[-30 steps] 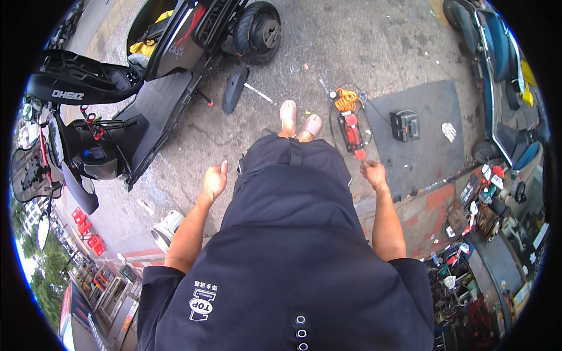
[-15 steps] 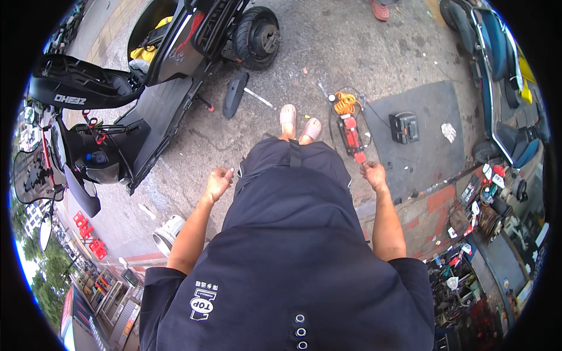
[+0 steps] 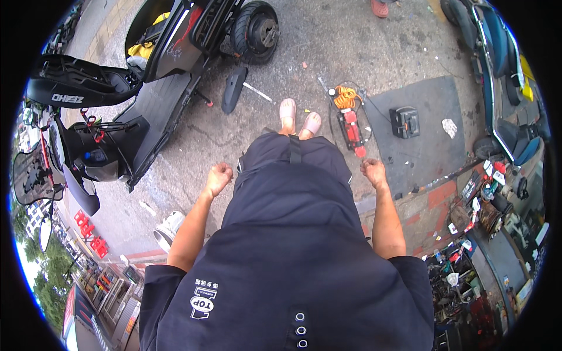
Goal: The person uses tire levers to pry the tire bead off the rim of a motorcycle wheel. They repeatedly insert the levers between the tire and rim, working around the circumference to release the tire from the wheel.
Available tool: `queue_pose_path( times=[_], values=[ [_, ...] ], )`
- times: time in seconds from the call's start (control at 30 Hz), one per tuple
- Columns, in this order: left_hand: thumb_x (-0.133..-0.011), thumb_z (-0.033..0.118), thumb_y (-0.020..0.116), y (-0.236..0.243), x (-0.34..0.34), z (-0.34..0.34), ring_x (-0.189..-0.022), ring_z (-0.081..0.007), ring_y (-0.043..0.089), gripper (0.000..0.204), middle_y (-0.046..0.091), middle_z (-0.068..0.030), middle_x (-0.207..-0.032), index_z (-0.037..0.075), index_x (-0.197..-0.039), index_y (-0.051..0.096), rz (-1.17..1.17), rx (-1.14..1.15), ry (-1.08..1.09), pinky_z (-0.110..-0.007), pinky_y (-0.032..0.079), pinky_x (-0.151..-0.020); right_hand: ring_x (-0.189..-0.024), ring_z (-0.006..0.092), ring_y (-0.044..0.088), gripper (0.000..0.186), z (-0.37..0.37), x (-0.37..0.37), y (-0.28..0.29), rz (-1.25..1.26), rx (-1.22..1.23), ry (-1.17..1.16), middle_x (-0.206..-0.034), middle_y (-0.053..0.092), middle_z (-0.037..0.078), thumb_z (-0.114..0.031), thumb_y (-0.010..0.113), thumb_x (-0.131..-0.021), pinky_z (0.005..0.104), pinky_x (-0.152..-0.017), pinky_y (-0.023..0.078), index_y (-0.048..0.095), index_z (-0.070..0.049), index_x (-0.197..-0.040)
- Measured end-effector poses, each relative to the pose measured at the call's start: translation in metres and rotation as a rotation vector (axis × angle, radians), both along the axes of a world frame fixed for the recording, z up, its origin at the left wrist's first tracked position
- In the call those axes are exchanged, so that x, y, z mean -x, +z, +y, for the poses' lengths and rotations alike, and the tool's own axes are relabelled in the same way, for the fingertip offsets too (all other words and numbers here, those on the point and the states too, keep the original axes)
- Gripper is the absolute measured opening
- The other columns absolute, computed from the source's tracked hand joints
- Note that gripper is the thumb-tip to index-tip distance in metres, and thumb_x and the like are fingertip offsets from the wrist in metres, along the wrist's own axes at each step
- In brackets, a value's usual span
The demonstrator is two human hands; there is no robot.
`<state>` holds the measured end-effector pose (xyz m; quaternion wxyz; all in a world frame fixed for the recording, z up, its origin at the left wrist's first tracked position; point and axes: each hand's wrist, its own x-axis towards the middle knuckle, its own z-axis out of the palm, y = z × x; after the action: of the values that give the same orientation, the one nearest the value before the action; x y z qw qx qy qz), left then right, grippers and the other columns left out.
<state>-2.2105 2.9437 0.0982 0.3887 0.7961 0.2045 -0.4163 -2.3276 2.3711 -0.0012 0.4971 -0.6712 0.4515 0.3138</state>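
Observation:
My left hand (image 3: 220,176) hangs beside my left hip with its fingers loosely curled. My right hand (image 3: 373,171) hangs by my right hip, fingers also curled; whether either holds anything small is hidden. Beyond the right hand, a red pump (image 3: 352,131) with a coiled orange hose (image 3: 346,99) lies on the pavement beside my pink sandals (image 3: 312,123). A black boxy case (image 3: 404,121) sits on a dark grey mat (image 3: 439,102). A detached black plastic part (image 3: 234,90) lies left of my feet.
A black scooter (image 3: 158,117) occupies the left, another scooter (image 3: 500,88) the right. Someone's red shoe (image 3: 379,9) shows at the top. A white bucket (image 3: 168,229) and red plastic objects (image 3: 91,234) stand lower left. Piled parts and tools (image 3: 480,205) crowd the lower right.
Another person's red-shod foot has appeared at the top. My left hand has turned slightly, its fingers more curled than before. The objects on the ground have not moved.

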Motion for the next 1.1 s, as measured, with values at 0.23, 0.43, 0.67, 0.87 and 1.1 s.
queue_pose_path(
  times=[0.23, 0.43, 0.67, 0.87, 1.1],
  values=[
    [-0.098, 0.023, 0.069, 0.003, 0.002, -0.002, -0.066, -0.0124, 0.064, 0.026, 0.068, -0.0063, -0.074, 0.000, -0.086, 0.065, -0.020, -0.033, -0.063, -0.029, 0.054, -0.062, -0.087, 0.0203, 0.074, 0.030, -0.002, 0.000, 0.002, 0.007, 0.019, 0.018, -0.103, 0.075, 0.014, -0.015, 0.059, -0.102, 0.0317, -0.075, 0.060, 0.067, 0.007, -0.121],
    [-0.095, 0.039, 0.077, 0.008, 0.007, -0.014, -0.067, -0.0140, 0.066, 0.043, 0.069, -0.0077, -0.076, -0.003, -0.086, 0.067, 0.016, -0.054, 0.033, -0.032, 0.055, -0.062, -0.088, 0.0203, 0.074, 0.030, -0.004, 0.005, 0.002, 0.016, -0.001, 0.008, -0.103, 0.075, 0.014, -0.015, 0.059, -0.102, 0.0315, -0.075, 0.060, 0.068, 0.007, -0.121],
    [-0.098, 0.036, 0.073, 0.006, 0.024, -0.019, -0.067, -0.0147, 0.066, 0.040, 0.070, -0.0096, -0.076, -0.003, -0.089, 0.068, 0.020, -0.045, 0.028, -0.032, 0.055, -0.061, -0.088, 0.0206, 0.074, 0.033, -0.014, 0.009, -0.002, 0.026, -0.002, 0.056, -0.104, 0.075, 0.015, -0.017, 0.060, -0.102, 0.0317, -0.075, 0.060, 0.067, 0.007, -0.124],
    [-0.100, 0.034, 0.071, 0.002, 0.047, -0.019, -0.065, -0.0145, 0.066, 0.039, 0.071, -0.0097, -0.075, -0.003, -0.089, 0.069, 0.031, -0.066, 0.055, -0.032, 0.054, -0.060, -0.087, 0.0206, 0.074, 0.033, -0.024, 0.000, -0.003, 0.001, -0.004, 0.106, -0.103, 0.075, 0.015, -0.016, 0.060, -0.101, 0.0319, -0.074, 0.060, 0.068, 0.007, -0.124],
    [-0.102, 0.029, 0.067, 0.014, 0.070, -0.021, -0.065, -0.0131, 0.065, 0.034, 0.070, -0.0077, -0.075, -0.002, -0.090, 0.069, 0.064, -0.067, 0.139, -0.030, 0.053, -0.061, -0.085, 0.0197, 0.074, 0.033, -0.027, -0.011, -0.013, 0.045, -0.019, 0.193, -0.102, 0.076, 0.014, -0.016, 0.060, -0.100, 0.0307, -0.073, 0.059, 0.069, 0.007, -0.122]
  ],
)
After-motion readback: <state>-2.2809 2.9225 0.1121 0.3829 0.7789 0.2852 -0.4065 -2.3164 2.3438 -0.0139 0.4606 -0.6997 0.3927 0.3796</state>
